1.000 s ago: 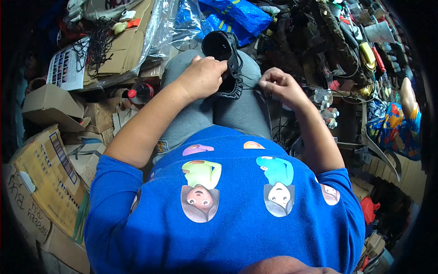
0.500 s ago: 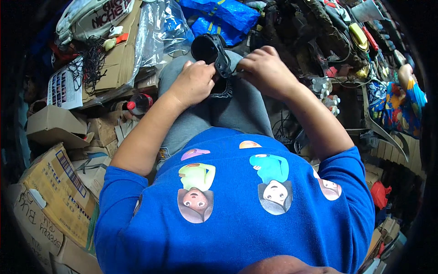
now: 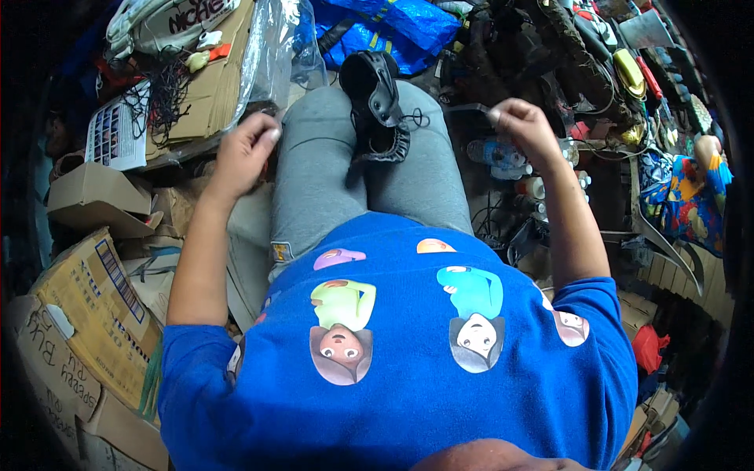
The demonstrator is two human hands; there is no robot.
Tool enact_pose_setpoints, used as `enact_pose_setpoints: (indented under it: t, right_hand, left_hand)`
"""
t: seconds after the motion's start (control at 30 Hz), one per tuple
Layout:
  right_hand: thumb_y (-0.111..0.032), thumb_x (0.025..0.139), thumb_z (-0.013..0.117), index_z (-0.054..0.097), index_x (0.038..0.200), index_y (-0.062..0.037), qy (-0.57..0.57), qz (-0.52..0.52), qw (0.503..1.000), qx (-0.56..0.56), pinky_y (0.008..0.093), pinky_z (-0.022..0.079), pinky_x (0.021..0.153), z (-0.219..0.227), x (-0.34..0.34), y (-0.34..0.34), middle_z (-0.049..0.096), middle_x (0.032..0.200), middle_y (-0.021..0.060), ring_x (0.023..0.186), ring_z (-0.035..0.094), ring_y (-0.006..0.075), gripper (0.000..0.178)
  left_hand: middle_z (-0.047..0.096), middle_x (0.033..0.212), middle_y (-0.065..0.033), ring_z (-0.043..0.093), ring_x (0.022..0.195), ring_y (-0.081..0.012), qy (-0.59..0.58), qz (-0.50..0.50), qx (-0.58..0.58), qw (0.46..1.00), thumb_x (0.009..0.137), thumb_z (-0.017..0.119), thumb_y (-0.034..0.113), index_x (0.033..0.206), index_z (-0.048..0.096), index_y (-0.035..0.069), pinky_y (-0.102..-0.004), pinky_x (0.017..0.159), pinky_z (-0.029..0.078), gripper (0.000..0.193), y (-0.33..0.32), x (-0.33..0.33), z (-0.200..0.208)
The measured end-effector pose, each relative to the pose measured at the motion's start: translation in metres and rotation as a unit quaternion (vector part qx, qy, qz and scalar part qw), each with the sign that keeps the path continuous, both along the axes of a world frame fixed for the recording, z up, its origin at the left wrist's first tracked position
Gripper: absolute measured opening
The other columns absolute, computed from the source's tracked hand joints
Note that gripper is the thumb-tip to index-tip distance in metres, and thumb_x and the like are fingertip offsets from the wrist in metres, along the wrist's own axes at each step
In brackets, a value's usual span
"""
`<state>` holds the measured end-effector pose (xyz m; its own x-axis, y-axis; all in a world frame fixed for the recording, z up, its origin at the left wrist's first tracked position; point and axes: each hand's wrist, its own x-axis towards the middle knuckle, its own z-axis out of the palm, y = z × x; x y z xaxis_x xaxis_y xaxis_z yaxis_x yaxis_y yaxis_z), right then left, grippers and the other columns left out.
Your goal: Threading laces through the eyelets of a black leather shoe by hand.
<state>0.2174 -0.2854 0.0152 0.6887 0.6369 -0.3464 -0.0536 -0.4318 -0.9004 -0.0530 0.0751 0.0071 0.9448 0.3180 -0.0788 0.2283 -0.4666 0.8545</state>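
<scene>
The black strapped shoe (image 3: 382,104) rests across both thighs in grey trousers (image 3: 420,188), its long axis running away from the body. The right hand (image 3: 525,129) is to the shoe's right, its grip pinched on a thin grey rod-like tool (image 3: 470,107) pointing toward the shoe, tip apart from it; a loop of thin black cord (image 3: 420,118) lies at the shoe's right edge. The left hand (image 3: 247,153), left of the shoe, is half curled; whether its grip holds thread, I cannot tell. The tool's tip is nearer the shoe than the left fingertips.
</scene>
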Motion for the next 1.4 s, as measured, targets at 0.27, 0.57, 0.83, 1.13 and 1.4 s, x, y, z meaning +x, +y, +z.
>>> enact_pose_setpoints:
  t: [0.27, 0.57, 0.83, 1.13, 1.4]
  right_hand:
    - [-0.023, 0.090, 0.057, 0.060, 0.095, -0.0096, 0.320, -0.146, 0.816, 0.459, 0.0409, 0.046, 0.086, 0.013, -0.029, 0.078, 0.059, 0.088, 0.0024, 0.081, 0.057, 0.0149, 0.014]
    - [-0.029, 0.088, 0.059, 0.061, 0.102, -0.0050, -0.129, -0.309, 0.935, 0.115, 0.0251, 0.044, 0.066, -0.006, 0.065, -0.128, 0.061, 0.090, 0.0043, 0.080, 0.058, 0.0116, 0.027]
    - [-0.009, 0.080, 0.068, 0.066, 0.104, -0.0029, -0.121, 0.058, 0.989, 0.058, 0.0250, 0.045, 0.083, 0.002, -0.025, 0.046, 0.066, 0.098, 0.0044, 0.088, 0.059, 0.0111, 0.025]
    - [-0.006, 0.075, 0.072, 0.071, 0.087, -0.0069, -0.137, 0.156, 0.976, 0.070, 0.0239, 0.047, 0.075, -0.017, -0.035, 0.085, 0.060, 0.085, 0.0022, 0.082, 0.058, 0.0104, 0.012]
    - [-0.006, 0.073, 0.074, 0.071, 0.086, -0.0078, -0.162, 0.185, 0.967, 0.073, 0.0243, 0.046, 0.073, -0.024, -0.034, 0.086, 0.059, 0.086, 0.0013, 0.082, 0.057, 0.0109, 0.013]
  left_hand:
    - [0.057, 0.084, -0.0032, 0.055, 0.076, -0.0183, -0.244, 0.015, -0.568, 0.786, 0.092, 0.055, 0.022, 0.091, 0.056, 0.009, -0.0288, 0.072, 0.045, 0.013, -0.056, 0.052, 0.028]
    - [0.046, 0.067, 0.0006, 0.038, 0.055, -0.0084, -0.290, 0.150, -0.391, 0.860, 0.092, 0.051, 0.016, 0.086, 0.053, 0.009, -0.0209, 0.046, 0.029, 0.010, 0.070, -0.085, -0.005]
    - [0.058, 0.111, -0.0138, 0.055, 0.105, -0.0220, -0.066, 0.019, -0.062, 0.996, 0.067, 0.078, 0.045, 0.113, 0.053, 0.000, -0.0331, 0.090, 0.043, 0.069, -0.064, 0.066, 0.008]
    - [0.058, 0.096, -0.0056, 0.054, 0.086, -0.0112, 0.046, -0.143, -0.138, 0.979, 0.067, 0.081, 0.023, 0.102, 0.056, -0.001, -0.0255, 0.077, 0.045, 0.049, -0.065, 0.120, -0.002]
    - [0.065, 0.077, -0.0013, 0.059, 0.068, -0.0071, 0.046, -0.160, -0.255, 0.953, 0.072, 0.077, 0.018, 0.090, 0.066, 0.001, -0.0225, 0.063, 0.047, 0.026, -0.062, 0.119, -0.012]
